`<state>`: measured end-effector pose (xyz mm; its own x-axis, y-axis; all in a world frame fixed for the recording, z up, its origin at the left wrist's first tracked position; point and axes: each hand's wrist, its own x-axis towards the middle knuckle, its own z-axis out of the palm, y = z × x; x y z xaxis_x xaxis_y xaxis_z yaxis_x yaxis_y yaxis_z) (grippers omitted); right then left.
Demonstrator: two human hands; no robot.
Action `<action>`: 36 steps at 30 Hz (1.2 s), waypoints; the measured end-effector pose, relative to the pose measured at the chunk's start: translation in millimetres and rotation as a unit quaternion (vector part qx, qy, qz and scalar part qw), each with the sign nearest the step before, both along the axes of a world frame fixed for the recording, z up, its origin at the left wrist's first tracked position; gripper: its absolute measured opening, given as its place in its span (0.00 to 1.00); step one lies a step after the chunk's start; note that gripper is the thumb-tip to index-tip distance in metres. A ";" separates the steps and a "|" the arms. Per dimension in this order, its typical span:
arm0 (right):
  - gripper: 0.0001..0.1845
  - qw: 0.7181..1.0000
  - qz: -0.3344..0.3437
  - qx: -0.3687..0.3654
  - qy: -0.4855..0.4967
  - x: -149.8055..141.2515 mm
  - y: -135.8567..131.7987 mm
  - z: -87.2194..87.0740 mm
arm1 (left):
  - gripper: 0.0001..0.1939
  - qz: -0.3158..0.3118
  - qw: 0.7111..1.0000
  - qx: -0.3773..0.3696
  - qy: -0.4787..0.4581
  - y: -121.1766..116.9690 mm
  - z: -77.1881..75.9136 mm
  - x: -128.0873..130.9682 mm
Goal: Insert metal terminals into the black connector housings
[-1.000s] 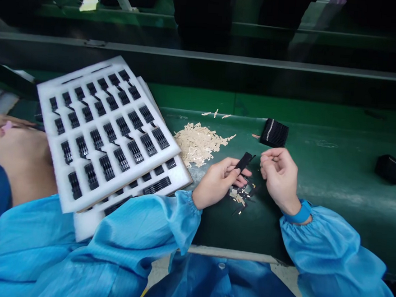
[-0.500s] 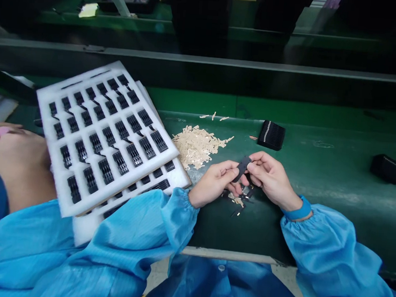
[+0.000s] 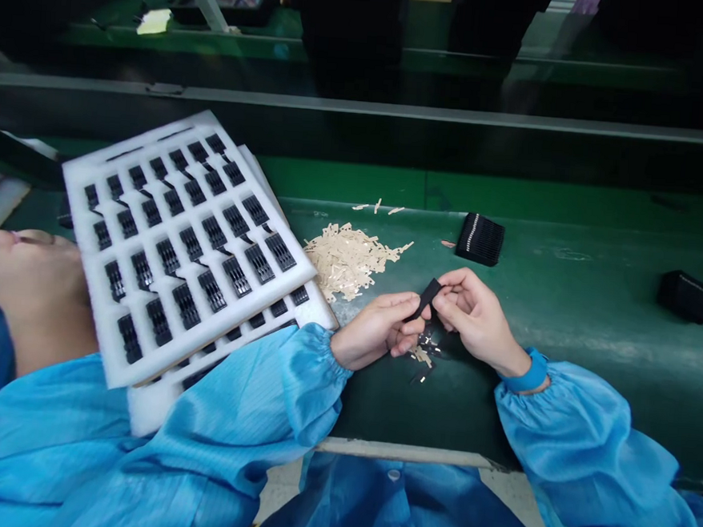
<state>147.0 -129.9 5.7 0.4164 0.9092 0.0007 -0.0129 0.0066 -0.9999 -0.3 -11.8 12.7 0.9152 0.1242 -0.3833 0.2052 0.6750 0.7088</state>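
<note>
A small black flat part (image 3: 426, 298) is held above the green table between my two hands. My left hand (image 3: 377, 325) pinches its lower left end between thumb and fingers. At the upper right end, the fingers of my right hand (image 3: 477, 316) are closed on the same part. Just below my hands lies a scatter of small black and shiny bits (image 3: 427, 345), partly covered by my fingers. Beyond my left hand is a loose pile of thin pale metal pieces (image 3: 352, 255).
To the left, stacked white foam trays (image 3: 186, 340) hold rows of black parts. A black stack of parts (image 3: 480, 239) stands behind my right hand, and another black block (image 3: 687, 297) sits farther right. Another person's hand (image 3: 43, 282) is at the far left.
The black part has turned in my fingers, so a narrower, darker side faces me. My left hand has shifted slightly. The other person's hand at the left has moved a little right.
</note>
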 end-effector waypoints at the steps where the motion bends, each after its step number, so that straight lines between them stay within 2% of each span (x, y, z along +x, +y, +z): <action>1: 0.16 1.000 -0.003 -0.002 -0.005 1.3 -0.2 0.4 | 0.16 0.005 1.000 -0.004 -0.001 0.6 -0.2 -0.2; 7: 0.12 0.992 -0.098 0.025 -0.076 4.8 -1.5 6.0 | 0.15 0.018 1.000 0.004 0.013 0.8 0.9 0.8; 13: 0.12 0.984 -0.129 0.005 -0.120 3.5 0.0 6.7 | 0.16 0.002 1.000 0.010 0.028 0.0 -0.3 0.8; 27: 0.11 0.980 -0.136 -0.002 -0.144 2.3 0.9 3.3 | 0.15 -0.005 0.999 0.040 0.035 -1.5 3.8 1.7; 36: 0.16 0.990 -0.111 -0.018 -0.085 5.5 4.5 4.8 | 0.15 -0.006 0.999 0.049 0.012 -1.3 0.3 0.8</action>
<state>152.5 -125.4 10.5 0.6031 0.7957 0.0563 0.1527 -0.0459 -0.9872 0.4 -13.1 13.0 0.9077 0.1507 -0.3915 0.2305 0.6006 0.7656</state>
